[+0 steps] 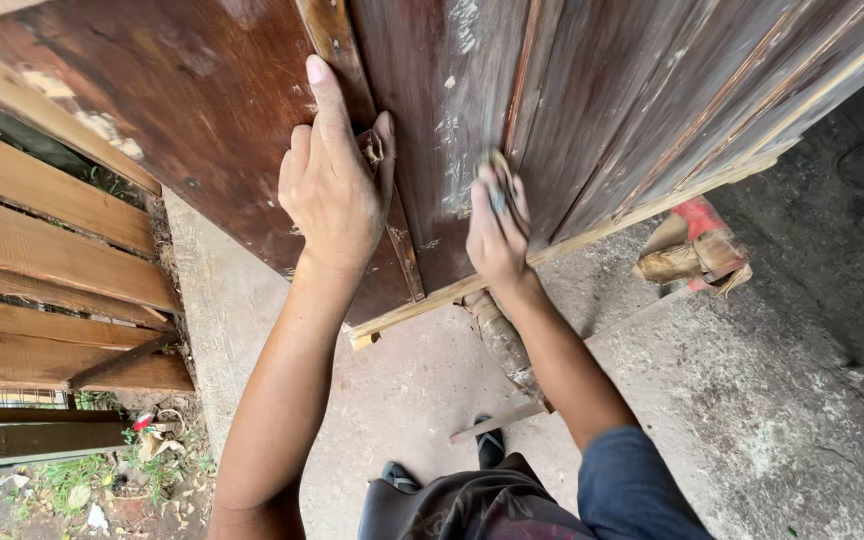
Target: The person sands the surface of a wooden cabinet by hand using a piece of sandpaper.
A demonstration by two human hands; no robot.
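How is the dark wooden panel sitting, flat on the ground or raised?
Raised and tilted: the wooden panel has its near edge above the concrete floor, with the left hand pressed flat on it.

We see a grey, stained concrete floor [752, 400] in daylight, pale wooden slats [42, 250] at the left of the frame, and littered grass [102, 480] at lower left.

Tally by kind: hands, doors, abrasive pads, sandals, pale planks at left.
Hands: 2, left hand and right hand
Door: 1
Pad: 1
Sandals: 2, and
Planks: 4, top one
Total: 10
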